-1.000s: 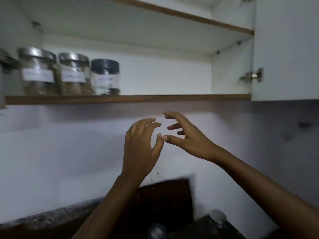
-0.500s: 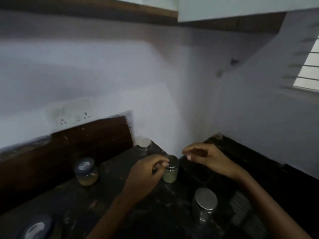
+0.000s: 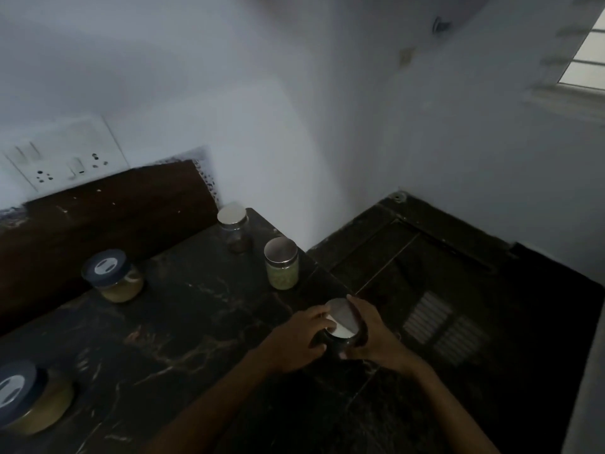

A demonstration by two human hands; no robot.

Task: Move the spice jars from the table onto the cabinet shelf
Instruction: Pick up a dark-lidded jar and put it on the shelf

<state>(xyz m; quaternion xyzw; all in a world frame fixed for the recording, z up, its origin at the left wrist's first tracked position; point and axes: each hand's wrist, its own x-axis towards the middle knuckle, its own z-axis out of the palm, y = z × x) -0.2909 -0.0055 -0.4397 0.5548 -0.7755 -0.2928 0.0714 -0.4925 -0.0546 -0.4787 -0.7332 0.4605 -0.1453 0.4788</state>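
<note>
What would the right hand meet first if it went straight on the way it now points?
The dark jar: the right hand wraps it, opposite the left hand. Beyond that, the line probably heads toward the green-filled jar, though depth is unclear.

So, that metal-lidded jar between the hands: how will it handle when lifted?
The jar looks rigid and smooth-walled, so possibly slippery; the left hand and right hand gripping opposite sides should steady it. It looks dark inside, perhaps full, so maybe hefty. Round, it could roll if tipped.
</note>
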